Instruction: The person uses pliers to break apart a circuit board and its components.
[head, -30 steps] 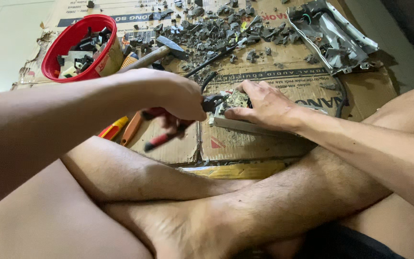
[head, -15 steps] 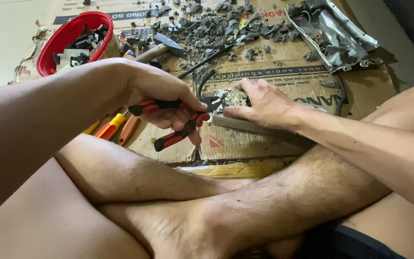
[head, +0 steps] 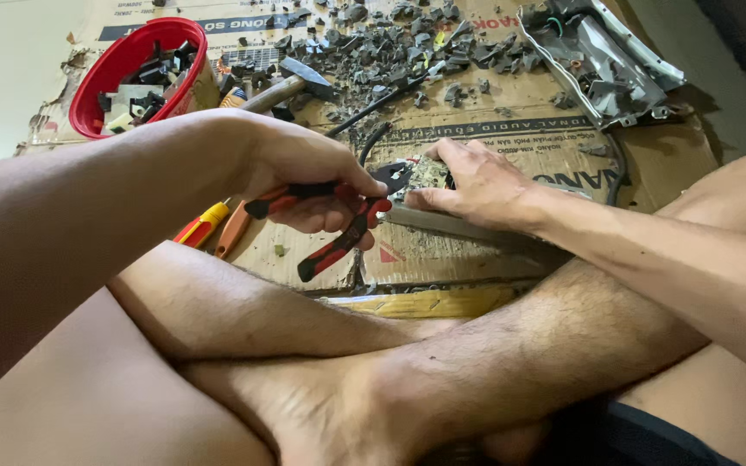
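Red bowl (head: 101, 82) — dark scrap pieces (head: 153, 73) inside.

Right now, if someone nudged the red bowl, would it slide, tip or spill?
The red bowl looks like thin plastic, so probably light and easy to slide on the cardboard. It already sits tilted on the cardboard edge, so it may tip. The loose scrap pieces inside would likely shift or spill.

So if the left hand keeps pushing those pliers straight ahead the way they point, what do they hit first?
Likely the grey board under the right hand; the left hand aims the red-handled pliers at its near end, though depth is unclear.
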